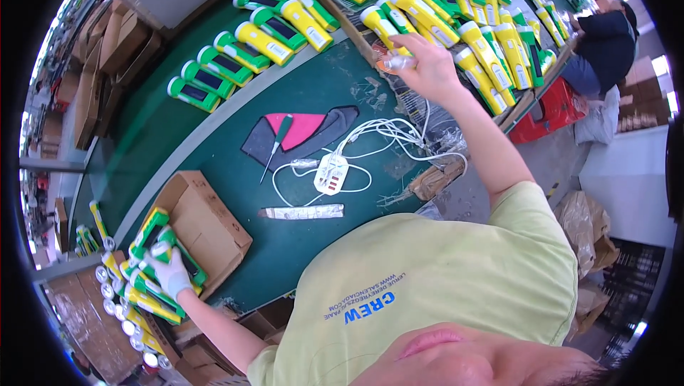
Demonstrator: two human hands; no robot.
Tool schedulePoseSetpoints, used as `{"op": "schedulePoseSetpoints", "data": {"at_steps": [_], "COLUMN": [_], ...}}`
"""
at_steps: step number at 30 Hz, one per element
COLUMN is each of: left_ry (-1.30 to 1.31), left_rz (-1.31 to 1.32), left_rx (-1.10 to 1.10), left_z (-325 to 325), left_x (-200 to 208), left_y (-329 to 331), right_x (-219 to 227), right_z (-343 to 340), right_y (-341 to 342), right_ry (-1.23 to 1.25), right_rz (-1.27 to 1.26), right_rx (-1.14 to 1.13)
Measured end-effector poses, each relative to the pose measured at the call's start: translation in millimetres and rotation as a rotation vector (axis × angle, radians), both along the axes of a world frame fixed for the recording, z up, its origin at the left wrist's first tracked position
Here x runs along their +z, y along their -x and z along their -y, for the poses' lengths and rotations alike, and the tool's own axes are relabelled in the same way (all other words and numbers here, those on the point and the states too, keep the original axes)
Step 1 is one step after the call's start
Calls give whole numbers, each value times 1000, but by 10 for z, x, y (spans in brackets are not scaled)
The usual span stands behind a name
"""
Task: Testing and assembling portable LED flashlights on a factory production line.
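Note:
At the lower left, my left hand point(169, 273), in a white glove, is closed around a green and white flashlight point(161, 250) among other flashlights beside an open cardboard box point(206, 218). My right hand point(429, 67) reaches to the upper middle, by the wooden edge of a bin piled with yellow and green flashlights point(425, 17). Its fingers are bent together at a whitish, see-through bit point(399, 63) with orange behind it; what they hold is unclear. Several flashlights with dark panels point(262, 42) stand in a row on the green belt.
On the green table lie a grey and pink cloth point(303, 131), a screwdriver point(276, 145), a white power strip point(331, 174) with tangled cables and a silver strip point(303, 212). Another person point(604, 47) is at the upper right, near a red bag point(548, 111). Cardboard boxes point(125, 37) stand left.

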State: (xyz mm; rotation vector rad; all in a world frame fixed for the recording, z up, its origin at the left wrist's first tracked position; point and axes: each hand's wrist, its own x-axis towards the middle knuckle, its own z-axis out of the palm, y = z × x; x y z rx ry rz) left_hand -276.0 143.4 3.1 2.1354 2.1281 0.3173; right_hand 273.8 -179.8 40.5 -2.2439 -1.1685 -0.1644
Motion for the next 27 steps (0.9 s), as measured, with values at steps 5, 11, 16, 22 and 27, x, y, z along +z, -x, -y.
{"op": "schedulePoseSetpoints", "data": {"at_steps": [5, 11, 16, 22, 27], "left_ry": [-27, -168, -24, -218, -253], "left_rz": [234, 259, 252, 124, 521], "left_rx": [-421, -885, -1257, -1129, -1081], "left_z": [33, 1131, 1620, 1067, 1103], "left_x": [102, 732, 816, 563, 781], "left_y": [-557, -2257, -2784, -2602, -2593], "right_x": [-59, 108, 351, 230, 139], "right_z": [-130, -289, -410, -169, -212], "right_y": [371, 951, 1435, 974, 919], "right_ry": [-211, -364, -398, -538, -434], "right_rz": [-25, -337, -221, -870, -925], "right_rx": [121, 430, 590, 251, 179]}}
